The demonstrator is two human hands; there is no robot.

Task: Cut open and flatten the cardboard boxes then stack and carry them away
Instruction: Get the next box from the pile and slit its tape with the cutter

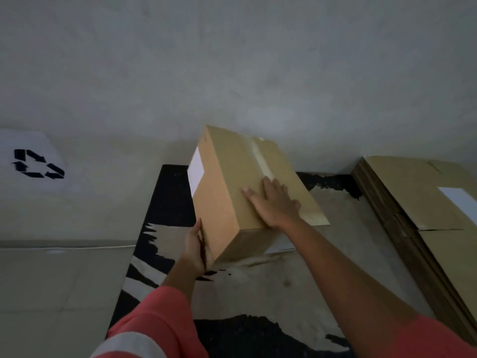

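Head view: I see the box (232, 182) at ctr, tilted above the floor (284, 285), taped seam up, white label (195, 174) on its 9 o'clock face. Right grip (273, 202) lies flat on top, fingers spread. Left grip (195, 250) sits against the box's 7 o'clock edge; can't tell if its fingers curl. Flat stack (413, 192) at 3 o'clock, apart from the box. Recycling sign (36, 164) at 9 o'clock.
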